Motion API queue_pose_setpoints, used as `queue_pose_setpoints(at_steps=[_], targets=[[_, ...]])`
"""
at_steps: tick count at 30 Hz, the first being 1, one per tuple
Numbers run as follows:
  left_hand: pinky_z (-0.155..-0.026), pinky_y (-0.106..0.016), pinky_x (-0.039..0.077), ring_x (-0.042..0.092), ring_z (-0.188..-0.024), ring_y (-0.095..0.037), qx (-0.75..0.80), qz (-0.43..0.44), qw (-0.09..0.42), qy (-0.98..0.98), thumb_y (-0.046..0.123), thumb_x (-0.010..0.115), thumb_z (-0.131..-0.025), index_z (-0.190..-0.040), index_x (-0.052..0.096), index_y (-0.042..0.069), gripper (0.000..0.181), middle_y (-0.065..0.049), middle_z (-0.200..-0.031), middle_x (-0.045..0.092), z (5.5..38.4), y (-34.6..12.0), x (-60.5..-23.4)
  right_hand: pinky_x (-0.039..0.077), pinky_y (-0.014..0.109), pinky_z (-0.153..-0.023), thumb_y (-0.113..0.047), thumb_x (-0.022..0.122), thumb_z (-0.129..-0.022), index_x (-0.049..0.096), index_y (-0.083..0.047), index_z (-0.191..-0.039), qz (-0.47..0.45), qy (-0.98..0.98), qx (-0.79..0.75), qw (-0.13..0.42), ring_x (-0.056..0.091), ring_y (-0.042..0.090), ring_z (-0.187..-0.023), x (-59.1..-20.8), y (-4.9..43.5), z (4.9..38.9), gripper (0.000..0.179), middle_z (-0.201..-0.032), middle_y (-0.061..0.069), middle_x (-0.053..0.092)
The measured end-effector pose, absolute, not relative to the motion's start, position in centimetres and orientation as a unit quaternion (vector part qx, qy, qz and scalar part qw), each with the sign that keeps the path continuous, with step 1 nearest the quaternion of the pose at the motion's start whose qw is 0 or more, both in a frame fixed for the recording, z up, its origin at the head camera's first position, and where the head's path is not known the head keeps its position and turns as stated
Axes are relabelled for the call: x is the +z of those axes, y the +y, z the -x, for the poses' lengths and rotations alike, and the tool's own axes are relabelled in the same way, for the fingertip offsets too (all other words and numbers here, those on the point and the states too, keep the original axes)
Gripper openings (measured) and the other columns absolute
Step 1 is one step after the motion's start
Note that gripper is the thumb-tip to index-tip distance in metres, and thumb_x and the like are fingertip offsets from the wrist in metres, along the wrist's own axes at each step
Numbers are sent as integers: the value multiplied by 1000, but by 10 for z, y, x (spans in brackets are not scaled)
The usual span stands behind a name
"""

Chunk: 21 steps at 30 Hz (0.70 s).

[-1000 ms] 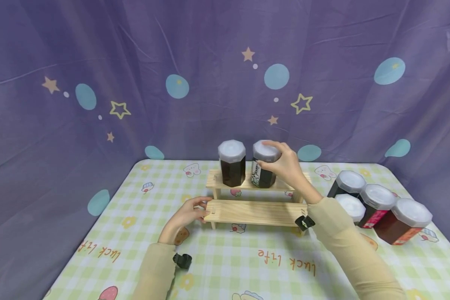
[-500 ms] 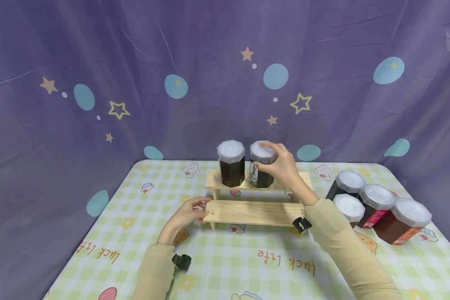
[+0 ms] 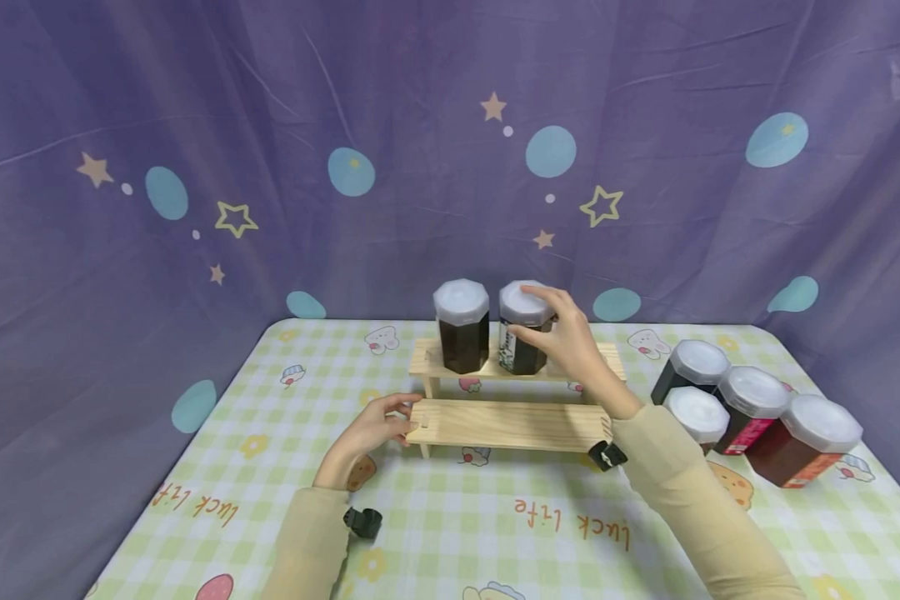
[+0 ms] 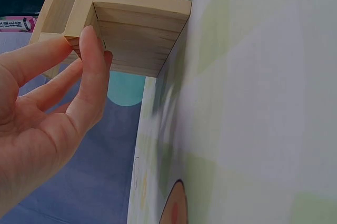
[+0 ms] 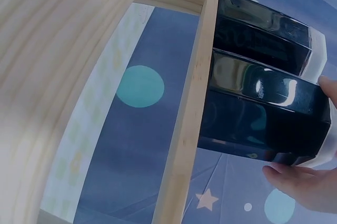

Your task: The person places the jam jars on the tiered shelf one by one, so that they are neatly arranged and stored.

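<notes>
Spacing on the upper shelf (image 3: 422, 358) has tightened slightly over the last second: the dark octagonal jar (image 3: 527, 357) with the patterned label, at the centre of the frame, has shifted a little left toward the plain-sided jar (image 3: 463, 337). Since half a second ago it has barely moved, so its position looks nearly settled, upright with a narrow gap between the two. The right hand (image 3: 573, 342) holds it around the lid, thumb in front and fingers behind; the right wrist view crops most of that hand, so how firmly it grips is hard to judge. At centre-left, the left hand (image 3: 369, 432) pinches the end of the lower shelf (image 3: 510, 425), unchanged and probably steadying the wooden rack. Four lidded jars (image 3: 750, 404) remain grouped on the tabletop (image 3: 420, 533) at the right of the frame.
</notes>
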<state>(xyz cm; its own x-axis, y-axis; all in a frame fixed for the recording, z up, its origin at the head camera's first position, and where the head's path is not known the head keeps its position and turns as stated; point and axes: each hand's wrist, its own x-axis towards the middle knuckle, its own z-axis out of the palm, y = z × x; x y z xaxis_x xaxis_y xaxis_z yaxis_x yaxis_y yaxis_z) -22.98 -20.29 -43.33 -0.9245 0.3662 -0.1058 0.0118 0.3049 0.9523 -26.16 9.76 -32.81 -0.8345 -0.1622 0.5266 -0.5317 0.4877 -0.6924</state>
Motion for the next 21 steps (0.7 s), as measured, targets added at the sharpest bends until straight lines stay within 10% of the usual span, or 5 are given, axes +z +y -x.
queue_pose_setpoints(at_steps=[21], targets=[[-66, -45, 52, 58, -61, -19, 568, -96, 146, 804, 7, 57, -85, -129, 42, -1, 48, -18, -101, 45, 228, -201, -430, 44, 39, -88, -8, 69, -76, 62, -1, -108, -226, -807, 477, 267, 53, 26, -99, -330, 122, 238, 34, -108, 15, 56]])
